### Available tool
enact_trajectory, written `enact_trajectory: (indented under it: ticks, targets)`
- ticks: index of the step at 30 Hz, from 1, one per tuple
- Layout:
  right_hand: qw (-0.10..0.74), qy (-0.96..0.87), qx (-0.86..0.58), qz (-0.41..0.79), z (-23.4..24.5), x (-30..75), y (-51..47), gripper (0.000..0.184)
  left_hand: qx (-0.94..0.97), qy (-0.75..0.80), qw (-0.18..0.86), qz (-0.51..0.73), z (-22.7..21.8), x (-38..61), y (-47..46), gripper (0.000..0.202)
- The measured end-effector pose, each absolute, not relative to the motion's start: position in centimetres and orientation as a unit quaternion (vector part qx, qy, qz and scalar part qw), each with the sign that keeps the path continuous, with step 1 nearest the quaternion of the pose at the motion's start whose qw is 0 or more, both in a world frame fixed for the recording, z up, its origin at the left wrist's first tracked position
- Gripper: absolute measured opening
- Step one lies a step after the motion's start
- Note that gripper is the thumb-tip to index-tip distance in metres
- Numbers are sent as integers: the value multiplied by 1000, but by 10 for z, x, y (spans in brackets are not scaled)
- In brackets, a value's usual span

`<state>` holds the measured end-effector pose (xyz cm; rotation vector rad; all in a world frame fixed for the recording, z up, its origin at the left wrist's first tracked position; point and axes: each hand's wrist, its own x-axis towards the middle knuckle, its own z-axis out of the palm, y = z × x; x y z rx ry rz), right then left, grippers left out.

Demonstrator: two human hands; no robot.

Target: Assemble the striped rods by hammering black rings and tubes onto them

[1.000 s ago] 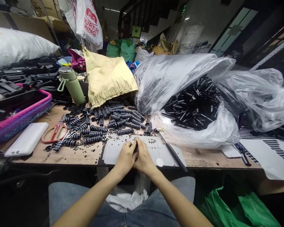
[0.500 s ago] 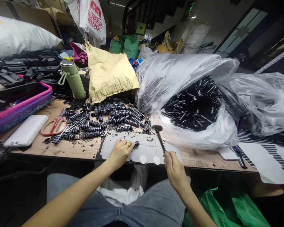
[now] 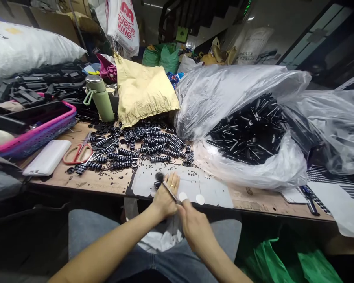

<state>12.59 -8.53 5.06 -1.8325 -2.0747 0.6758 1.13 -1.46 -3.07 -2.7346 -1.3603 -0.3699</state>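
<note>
My right hand is closed around the handle of a small hammer. Its dark head is blurred and hovers over the left part of a pale board. On that board rests my left hand, a ring on one finger, with the hammer handle crossing in front of it. At the thumb side of this hand, just under the hammer head, is a short black cylinder, which the hand grips. Tiny dark rings lie scattered on the board. Behind it is a heap of black-and-white checkered rollers.
Red-handled scissors and a white power bank lie to the left, beside a pink-rimmed basket. A green flask and a yellow sack stand behind. On the right, an open plastic bag holds black tubes.
The hammer has swung down and left, from upright at the right to over the black cylinder. My left hand has turned, so the cylinder now shows on its left side.
</note>
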Motion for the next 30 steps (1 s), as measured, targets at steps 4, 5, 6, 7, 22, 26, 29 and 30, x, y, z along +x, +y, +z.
enact_trajectory:
  ticks: [4, 5, 6, 7, 22, 26, 29, 30]
  targets:
    - [90, -724, -639, 243, 33, 128, -80, 43, -888, -442, -9, -125, -23, 8, -5, 49]
    - [100, -712, -652, 239, 33, 135, -77, 44, -880, -458, -30, -124, -17, 7, -5, 44]
    - [107, -699, -670, 226, 34, 145, -75, 44, -871, -473, -52, -124, -11, 7, -7, 41]
    - [107, -686, -691, 203, 35, 156, -73, 44, -866, -479, -75, -126, -5, 7, -10, 38]
    - [178, -659, -718, -136, 49, 258, 66, 29, -830, -541, -2, -135, 9, -14, 89, 17]
    - [175, -677, -705, -116, 58, 277, 121, 23, -797, -549, -107, -229, 16, -16, 67, 21]
    - [182, -701, -682, -100, 58, 279, 129, 29, -714, -546, -280, -337, 23, -22, 49, 25]
    - [189, -709, -672, -100, 58, 275, 126, 31, -677, -537, -341, -369, 25, -23, 44, 25]
